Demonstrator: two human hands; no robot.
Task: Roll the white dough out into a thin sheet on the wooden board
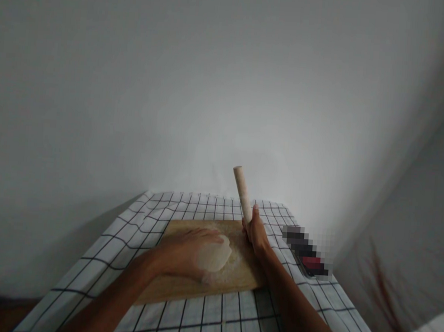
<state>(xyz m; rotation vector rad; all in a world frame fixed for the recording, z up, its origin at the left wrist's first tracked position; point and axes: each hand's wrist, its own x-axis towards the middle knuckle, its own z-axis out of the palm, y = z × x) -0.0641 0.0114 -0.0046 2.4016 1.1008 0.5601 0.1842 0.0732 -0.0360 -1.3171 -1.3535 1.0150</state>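
Note:
A pale, flattened piece of dough (215,256) is over the middle of a floury wooden board (173,286). My left hand (188,251) has hold of it from the left, with the fingers along its far side and the thumb near its close side. Whether the dough is lifted or rests on the board I cannot tell. At the board's right side, my right hand (257,231) is wrapped round the lower end of a wooden rolling pin (242,190). The pin points up, tilted to the left, its upper end above the far table edge.
Under the board is a table with a white cloth (148,322) checked in dark lines. To the right, near the table edge, lies a dark object with a red part (311,263), partly pixelated. A plain grey wall (210,110) rises behind the table. Blurred reddish stems (383,291) stand at the lower right.

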